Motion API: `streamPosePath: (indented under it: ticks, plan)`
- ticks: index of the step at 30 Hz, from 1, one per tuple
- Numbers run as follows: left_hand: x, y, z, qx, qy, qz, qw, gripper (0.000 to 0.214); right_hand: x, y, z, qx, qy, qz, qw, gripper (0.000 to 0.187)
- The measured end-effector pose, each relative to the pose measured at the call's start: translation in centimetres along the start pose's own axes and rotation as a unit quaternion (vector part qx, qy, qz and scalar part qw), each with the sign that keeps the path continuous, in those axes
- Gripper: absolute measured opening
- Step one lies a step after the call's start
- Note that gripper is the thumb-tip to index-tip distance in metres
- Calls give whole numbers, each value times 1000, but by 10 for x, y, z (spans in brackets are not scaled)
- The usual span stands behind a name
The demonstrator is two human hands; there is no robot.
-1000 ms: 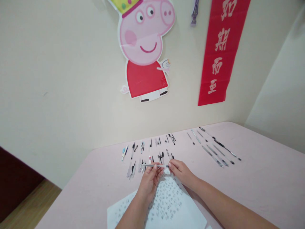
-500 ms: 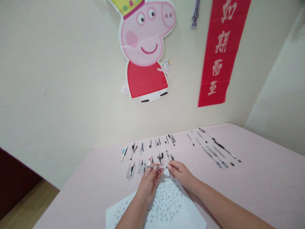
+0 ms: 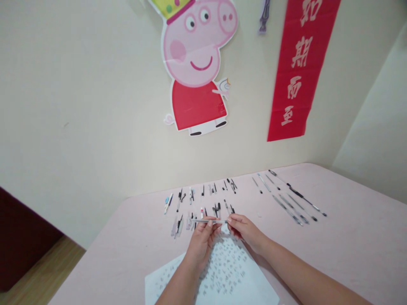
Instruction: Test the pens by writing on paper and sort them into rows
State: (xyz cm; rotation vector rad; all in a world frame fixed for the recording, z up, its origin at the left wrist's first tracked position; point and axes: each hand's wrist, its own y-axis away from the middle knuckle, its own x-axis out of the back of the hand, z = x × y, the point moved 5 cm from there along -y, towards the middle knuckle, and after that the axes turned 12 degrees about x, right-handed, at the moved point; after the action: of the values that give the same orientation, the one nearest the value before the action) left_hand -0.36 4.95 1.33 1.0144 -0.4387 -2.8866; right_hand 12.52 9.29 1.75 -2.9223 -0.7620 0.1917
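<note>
A slim grey pen [image 3: 203, 221] lies nearly level across both hands, above the far end of a sheet of paper. My left hand [image 3: 204, 237] is closed on its barrel, the thumb on top and the fingers beneath. With thumb and fingertips, my right hand [image 3: 240, 225] pinches the pen's right end, so that tip is hidden. Below the hands, the white paper [image 3: 222, 271] carries rows of handwritten characters. Just beyond the left hand lie clusters of pen parts [image 3: 177, 226], some clear and some black.
Several pens and caps [image 3: 181, 197] lie in small groups along the back of the pink table [image 3: 121, 245]. To the right, long pens [image 3: 288, 209] lie slanted, with a black-gripped pen [image 3: 297, 192] beside them. A wall with a cartoon pig cutout [image 3: 199, 101] stands behind.
Both hands keep hold of the pen in almost the same pose. The whole view has shifted slightly, with the scene a little farther right in the picture.
</note>
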Motion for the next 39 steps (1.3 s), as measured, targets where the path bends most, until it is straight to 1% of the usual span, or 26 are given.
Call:
streamPosePath:
  ticks: [3, 5, 6, 7, 8, 10, 11, 12, 14, 16, 18, 20, 21, 23, 27, 29, 30, 31, 32, 33, 34, 35, 37, 39]
  plan:
    - [-1, 0, 0, -3, 2, -2, 1000, 20, 0, 0, 0, 9, 12, -5, 1000, 39]
    - [-2, 0, 0, 0, 1, -8, 1000, 19, 0, -1, -3, 46, 56, -16, 997, 41]
    - [-3, 1, 0, 3, -1, -11, 1000, 19, 1, 0, -7, 80, 101, -20, 992, 42]
    - [-5, 2, 0, 8, -5, -14, 1000, 20, 1, 0, -12, 121, 157, -24, 980, 40]
    - [-6, 3, 1, 12, -8, -16, 1000, 21, 1, 2, -17, 165, 217, -29, 962, 36]
    - [-9, 5, 1, 20, -17, -23, 999, 23, -2, 6, -26, 239, 322, -46, 915, 24]
    - [-11, 6, 1, 23, -25, -28, 999, 24, -4, 7, -29, 265, 357, -61, 894, 25]
    - [-13, 7, 1, 25, -39, -33, 998, 25, -6, 9, -30, 282, 384, -82, 876, 32]
    - [-15, 9, -3, 30, -82, -42, 995, 27, -10, 12, -30, 302, 423, -123, 846, 46]
    - [-16, 10, -9, 32, -133, -46, 990, 30, -13, 13, -29, 311, 451, -153, 823, 54]
    - [-18, 11, -15, 32, -179, -49, 982, 33, -15, 14, -28, 310, 473, -169, 807, 57]
    - [-20, 13, -19, 33, -215, -49, 975, 34, -16, 15, -29, 304, 485, -176, 801, 57]
    - [-22, 15, -20, 34, -232, -48, 971, 35, -16, 15, -29, 303, 485, -175, 802, 55]
    - [-25, 18, -15, 15, -254, -42, 966, 35, -16, 15, -32, 307, 466, -161, 814, 50]
    - [-24, 27, 7, -24, -322, -21, 946, 33, -11, 16, -37, 304, 407, -105, 855, 34]
    - [-19, 34, 20, -53, -389, -9, 920, 32, -9, 16, -38, 295, 377, -81, 874, 29]
    - [-16, 39, 26, -70, -429, -3, 901, 30, -8, 16, -38, 292, 360, -68, 883, 28]
    - [-11, 44, 33, -96, -471, 14, 877, 28, -7, 16, -39, 288, 340, -55, 893, 28]
    - [-7, 50, 39, -120, -521, 27, 845, 25, -7, 16, -38, 278, 320, -42, 905, 28]
    - [-1, 57, 43, -141, -560, 35, 816, 22, -7, 15, -38, 262, 302, -33, 916, 27]
    - [4, 63, 45, -151, -591, 31, 792, 20, -8, 14, -37, 241, 284, -29, 928, 29]
    - [9, 68, 46, -155, -611, 20, 776, 18, -10, 14, -35, 216, 267, -30, 939, 32]
    - [18, 77, 45, -163, -632, -16, 757, 18, -18, 15, -32, 165, 227, -47, 959, 37]
    - [25, 81, 42, -169, -644, -47, 744, 20, -29, 20, -28, 112, 179, -68, 975, 34]
